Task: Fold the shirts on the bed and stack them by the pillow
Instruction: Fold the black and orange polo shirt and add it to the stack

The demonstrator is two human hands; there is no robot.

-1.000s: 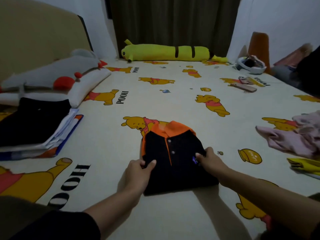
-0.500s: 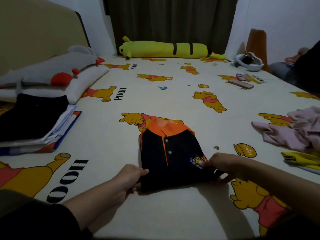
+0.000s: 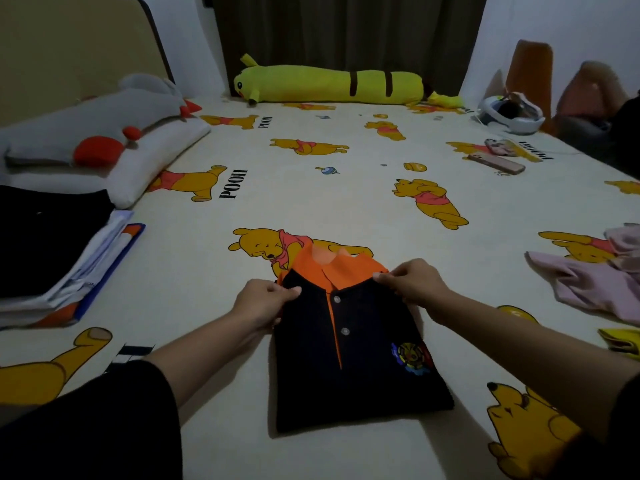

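A folded black polo shirt [image 3: 353, 368] with an orange collar and placket lies on the bed [image 3: 311, 188] in front of me. My left hand [image 3: 263, 301] pinches its upper left shoulder edge. My right hand [image 3: 412, 280] pinches the upper right shoulder edge by the collar. A stack of folded shirts [image 3: 59, 261], black one on top, sits at the left beside the white pillow [image 3: 149, 157]. Unfolded pink [image 3: 595, 285] and yellow [image 3: 623, 341] garments lie at the right edge.
A grey and red plush [image 3: 90, 126] rests on the pillow. A long yellow plush [image 3: 329, 83] lies along the far edge by the curtain. Two phones [image 3: 498, 161] and a white headset [image 3: 509, 116] lie at the far right.
Both hands moved from the shirt's lower side edges up to its shoulders beside the collar, and now pinch the fabric there. The view has come closer to the shirt.
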